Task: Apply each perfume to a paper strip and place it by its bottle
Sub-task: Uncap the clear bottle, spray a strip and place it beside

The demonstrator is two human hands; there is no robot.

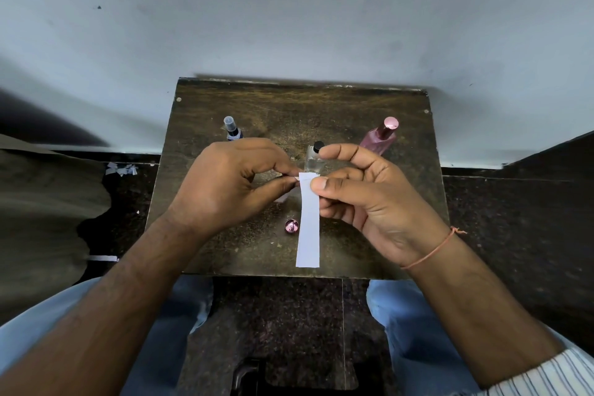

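We hold a white paper strip (308,219) over a small dark wooden table (401,219), both hands at its far end.

Our right hand (363,199) pinches the strip's top between thumb and fingers; our left hand (231,183) nips the top left corner, narrowly closed. The strip hangs limp toward us: light, floppy, easily creased, best gripped at one end. Behind stand a clear glass bottle with black cap (313,157), a pink bottle (381,137) far right, a small blue spray bottle (232,130) far left. A pink cap (292,226) lies near.
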